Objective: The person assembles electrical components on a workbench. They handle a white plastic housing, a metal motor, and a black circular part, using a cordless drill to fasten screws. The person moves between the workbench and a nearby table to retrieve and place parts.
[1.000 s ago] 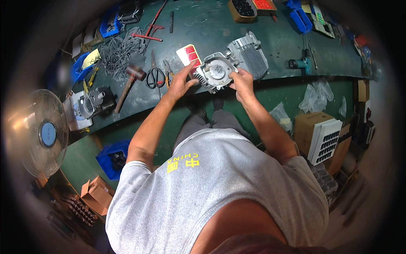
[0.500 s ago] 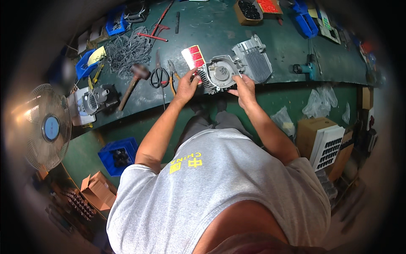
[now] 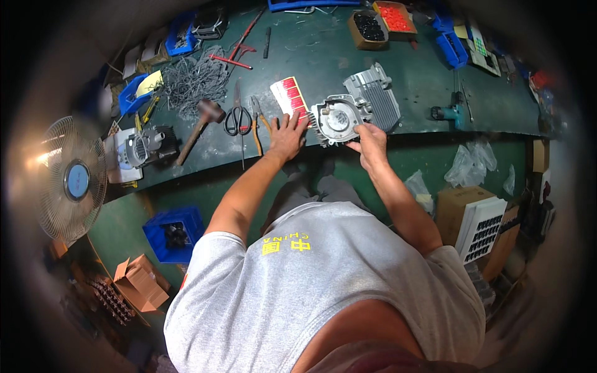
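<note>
My right hand grips the near right edge of a round silver metal housing with cooling fins, thumb on top. The housing's round hollow faces up. Just behind and to its right lies a larger finned metal housing on the bench; the two overlap in view, so I cannot tell whether they touch. My left hand is open, its fingers spread at the near end of a sheet of red labels, left of the round housing. Whether a fingertip holds a label is not clear.
Pliers, black-handled scissors and a mallet lie left of my left hand. Grey cords are heaped beyond. Another metal housing stands near a fan. A teal power driver lies right.
My left hand has let go of the round housing and moved onto the label sheet, fingers spread. My right hand still holds the housing, which sits slightly farther right in view.
</note>
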`<state>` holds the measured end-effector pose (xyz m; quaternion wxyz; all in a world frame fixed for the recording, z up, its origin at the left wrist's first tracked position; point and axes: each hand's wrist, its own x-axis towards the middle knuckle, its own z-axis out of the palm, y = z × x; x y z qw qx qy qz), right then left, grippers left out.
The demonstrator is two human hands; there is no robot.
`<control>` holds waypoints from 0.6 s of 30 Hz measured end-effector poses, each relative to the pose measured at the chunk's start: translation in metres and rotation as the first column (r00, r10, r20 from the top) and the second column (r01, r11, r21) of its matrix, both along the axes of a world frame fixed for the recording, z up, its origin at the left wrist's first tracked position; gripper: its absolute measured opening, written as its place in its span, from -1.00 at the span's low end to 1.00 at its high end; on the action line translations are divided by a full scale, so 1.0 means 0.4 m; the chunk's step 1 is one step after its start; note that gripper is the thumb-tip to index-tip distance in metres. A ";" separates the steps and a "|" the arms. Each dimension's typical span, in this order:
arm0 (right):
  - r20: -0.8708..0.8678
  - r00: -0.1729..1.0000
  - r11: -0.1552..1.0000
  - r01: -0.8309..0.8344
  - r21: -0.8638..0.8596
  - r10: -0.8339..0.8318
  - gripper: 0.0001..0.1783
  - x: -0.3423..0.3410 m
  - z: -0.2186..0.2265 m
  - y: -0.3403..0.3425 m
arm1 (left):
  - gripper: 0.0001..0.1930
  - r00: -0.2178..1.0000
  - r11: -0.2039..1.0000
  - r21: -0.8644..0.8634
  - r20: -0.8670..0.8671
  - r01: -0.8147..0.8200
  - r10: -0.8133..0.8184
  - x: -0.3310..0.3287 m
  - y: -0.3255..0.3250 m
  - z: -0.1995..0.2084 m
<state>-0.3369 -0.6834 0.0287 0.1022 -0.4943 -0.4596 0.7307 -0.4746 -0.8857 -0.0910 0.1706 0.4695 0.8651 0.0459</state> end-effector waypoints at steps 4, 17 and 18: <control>-0.044 0.999 1.000 0.019 -0.017 -0.019 -0.76 -0.002 -0.002 -0.007 | -0.22 0.988 0.998 -0.059 -0.155 -0.018 0.009 -0.057 -0.023 0.000; -0.068 0.992 0.994 0.111 0.010 -0.110 -0.82 -0.038 -0.063 -0.037 | -0.44 0.962 0.993 0.100 -0.256 -0.069 0.092 -0.251 0.019 -0.108; -0.075 0.988 0.989 0.140 0.049 -0.136 -0.82 -0.032 -0.076 -0.036 | -0.41 0.974 0.993 0.057 -0.196 -0.102 0.111 -0.251 0.052 -0.074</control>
